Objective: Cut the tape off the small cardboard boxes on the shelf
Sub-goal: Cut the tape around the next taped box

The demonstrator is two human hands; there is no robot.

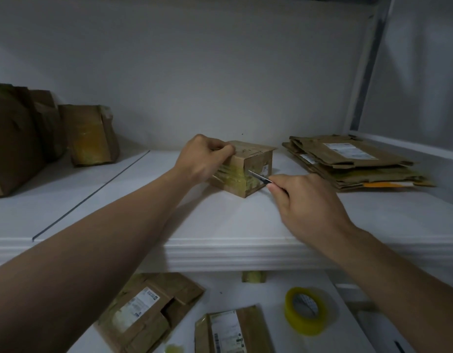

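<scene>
On the white shelf (220, 220), one small box (248, 171): left hand (202, 159) clamps its top, right hand (307, 197) pinches a blade (258, 176) against the tape.

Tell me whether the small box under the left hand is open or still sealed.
Still sealed. The small box has its top flaps flat and yellowish tape wrapped around its sides; the blade is only touching it.
</scene>
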